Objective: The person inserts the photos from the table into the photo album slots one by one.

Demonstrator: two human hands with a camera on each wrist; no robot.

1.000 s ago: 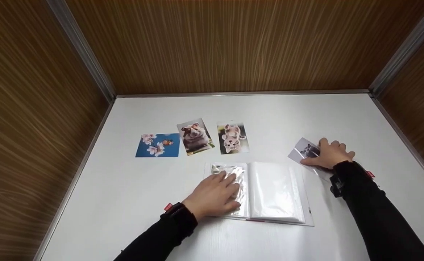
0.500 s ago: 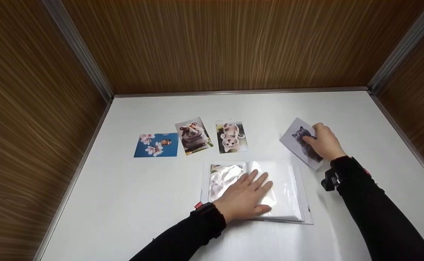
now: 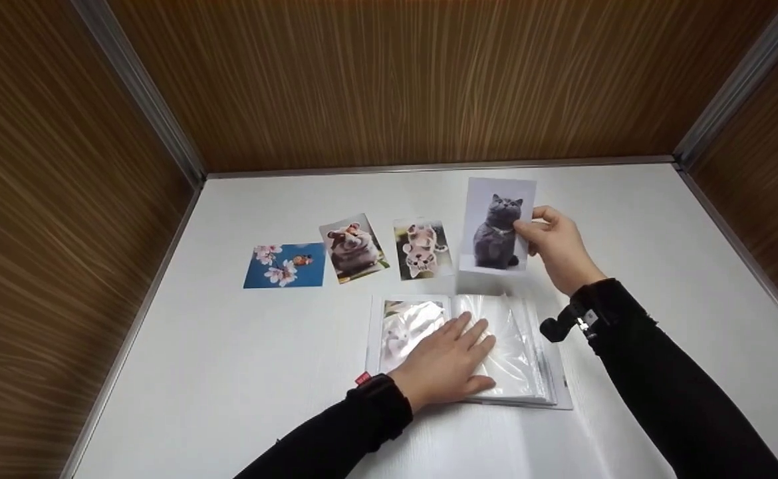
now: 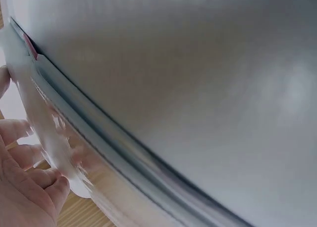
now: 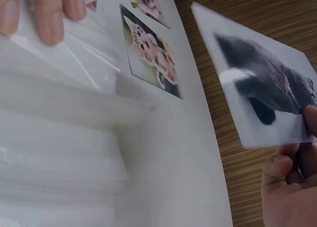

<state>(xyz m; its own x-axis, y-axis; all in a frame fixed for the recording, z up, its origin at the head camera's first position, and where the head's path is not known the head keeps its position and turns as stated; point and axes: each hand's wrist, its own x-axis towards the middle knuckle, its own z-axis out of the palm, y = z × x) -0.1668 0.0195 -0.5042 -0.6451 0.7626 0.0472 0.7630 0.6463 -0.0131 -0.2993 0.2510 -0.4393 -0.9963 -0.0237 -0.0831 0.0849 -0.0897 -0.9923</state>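
Observation:
A photo of a grey cat [image 3: 492,229] stands upright above the table behind the album. My right hand [image 3: 558,247] pinches its right edge between thumb and fingers, as the right wrist view also shows on the cat photo [image 5: 262,83]. My left hand [image 3: 445,362] lies with spread fingers across the middle of the open photo album [image 3: 518,366], resting on its clear sleeves. The left page holds a photo of a pale animal [image 3: 397,336], partly covered by glare and the hand. The right page's sleeve is wrinkled and slightly lifted at its top edge.
Behind the album lie a kitten photo [image 3: 422,249], a hamster photo [image 3: 354,249] and a blue photo with blossoms and a bird [image 3: 286,265]. Wood-grain panels [image 3: 389,86] wall in the white table [image 3: 183,372] at the back and sides.
My right hand has picked the cat photo off the table, carried it left and turned it upright. My left hand has slid right, from the left page to the album's middle.

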